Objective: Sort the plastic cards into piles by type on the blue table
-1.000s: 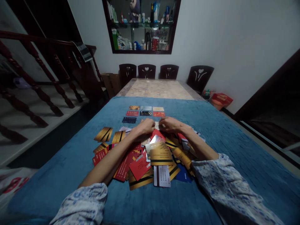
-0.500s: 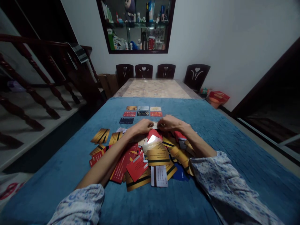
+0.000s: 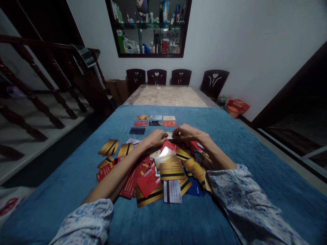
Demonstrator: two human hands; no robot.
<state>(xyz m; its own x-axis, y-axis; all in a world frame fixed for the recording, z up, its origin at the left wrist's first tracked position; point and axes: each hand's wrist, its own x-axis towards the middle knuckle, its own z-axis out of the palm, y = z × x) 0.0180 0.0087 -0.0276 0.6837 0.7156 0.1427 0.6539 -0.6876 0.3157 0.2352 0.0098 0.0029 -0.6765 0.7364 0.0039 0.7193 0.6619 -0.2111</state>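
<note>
At the far edge of a heap of cards, my left hand (image 3: 156, 139) has its fingers curled closed at the left end of a pale card (image 3: 169, 135). My right hand (image 3: 187, 132) is closed at the card's right end, its fingertips slightly blurred. Both forearms pass over the heap, which holds gold cards (image 3: 172, 169), red cards (image 3: 148, 182), a white card with a dark stripe (image 3: 172, 192) and a blue card (image 3: 195, 188). Beyond my left hand, several cards lie apart in rows, among them a dark blue card (image 3: 137, 131) and a black card (image 3: 155, 123).
A blue cloth (image 3: 102, 221) covers the near part of the table, with the bare tabletop (image 3: 168, 95) behind it. Dark chairs (image 3: 181, 77) stand at the far end. A wooden railing (image 3: 38, 88) is on the left, and a red bag (image 3: 237, 106) is on the right.
My right hand has shifted slightly right and up, showing a little more of the pale card. My left hand stays almost where it was. The cards in rows lie as before.
</note>
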